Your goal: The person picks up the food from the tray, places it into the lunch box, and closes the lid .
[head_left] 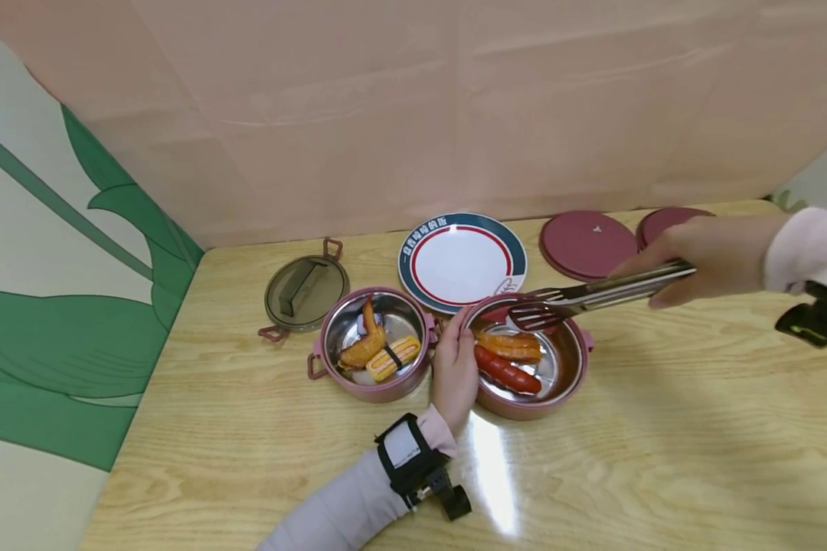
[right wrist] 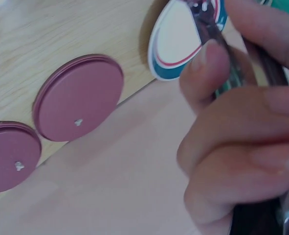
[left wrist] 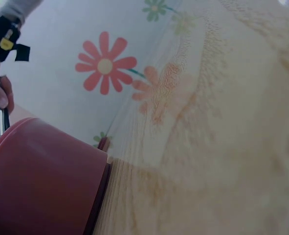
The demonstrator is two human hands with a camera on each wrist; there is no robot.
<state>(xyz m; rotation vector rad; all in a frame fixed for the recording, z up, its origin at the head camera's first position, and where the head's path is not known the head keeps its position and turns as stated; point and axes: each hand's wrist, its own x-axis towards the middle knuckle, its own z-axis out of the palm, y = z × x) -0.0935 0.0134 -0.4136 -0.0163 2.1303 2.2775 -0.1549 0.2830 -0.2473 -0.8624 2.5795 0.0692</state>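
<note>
My right hand grips metal tongs, their slotted ends over the far part of the right pink pot. Inside that pot lie a red sausage and an orange-brown strip; something red lies partly hidden below the tongs. Against the pot's left wall and rim rests my left hand, fingers extended. The left pink pot holds a fried chicken wing and a yellow block with a black band. In the right wrist view, fingers curl round the tongs.
A blue-rimmed plate stands behind the pots. Two dark pink round lids lie to its right, partly behind my right hand. A glass lid with a dark handle sits at the left. The peach-covered wall borders the table's back.
</note>
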